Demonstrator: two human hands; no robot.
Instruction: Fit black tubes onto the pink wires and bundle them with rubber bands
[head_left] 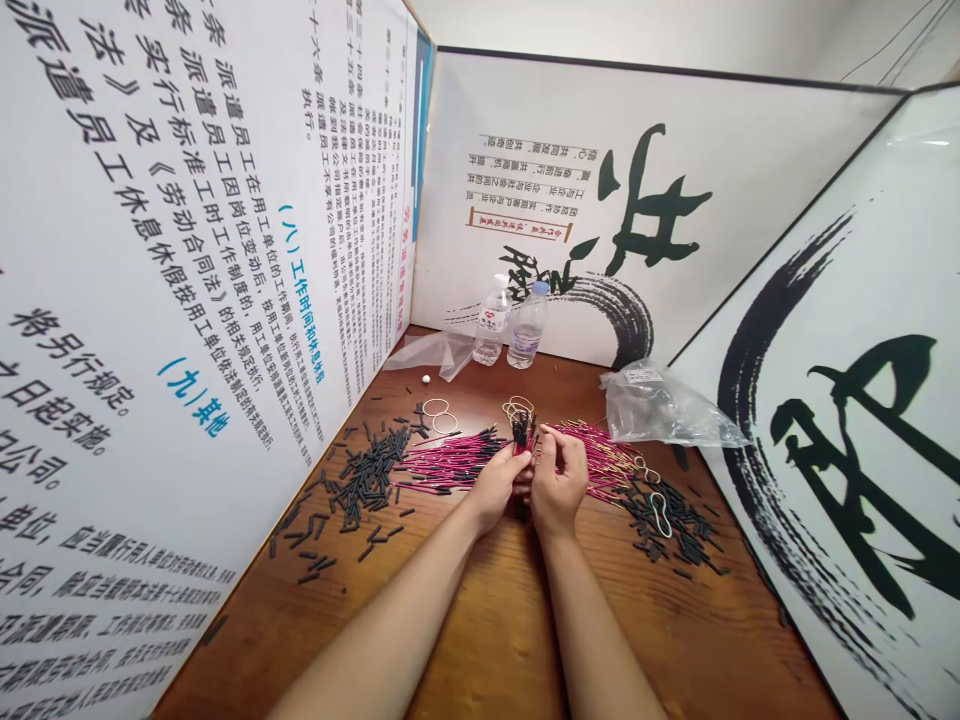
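My left hand is closed around a small bundle of pink wires with black tips, held upright over the wooden table. My right hand sits right beside it, fingers pinched on a thin wire at the top of the bundle. A pile of pink wires with black sleeves lies to the left of my hands. Another pile of pink wires lies to the right.
Loose black tube pieces lie scattered left and right. Rubber bands lie behind the piles. Two water bottles stand at the back, with clear plastic bags nearby. Printed boards wall the table on three sides.
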